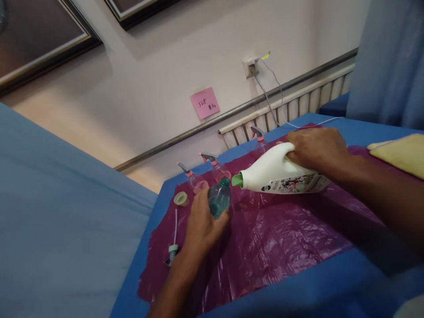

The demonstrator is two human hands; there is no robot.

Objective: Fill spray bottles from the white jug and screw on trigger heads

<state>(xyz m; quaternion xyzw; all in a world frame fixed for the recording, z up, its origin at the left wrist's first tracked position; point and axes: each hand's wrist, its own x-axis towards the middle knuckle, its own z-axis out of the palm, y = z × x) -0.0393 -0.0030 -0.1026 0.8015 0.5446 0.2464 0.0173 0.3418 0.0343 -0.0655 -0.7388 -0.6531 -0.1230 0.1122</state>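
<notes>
My left hand [201, 223] is wrapped round a small clear teal-tinted bottle [219, 198] with its neck uncapped, standing on the maroon plastic sheet [281, 238]. My right hand [318, 148] grips the handle of a white detergent jug [281, 174], tipped on its side so its green spout [237, 179] points at the small bottle's mouth, a short gap away. A loose spray head with a white dip tube [172, 247] lies on the sheet left of my left wrist. A pale green cap [180, 198] sits beyond it.
Three clear spray bottles with grey and pink triggers [194, 176] [215, 165] [259, 137] stand at the sheet's far edge. The sheet covers a blue table [331, 287]. A yellow cloth [400, 152] lies at right. A white cable [311, 123] runs to a wall socket [251, 67].
</notes>
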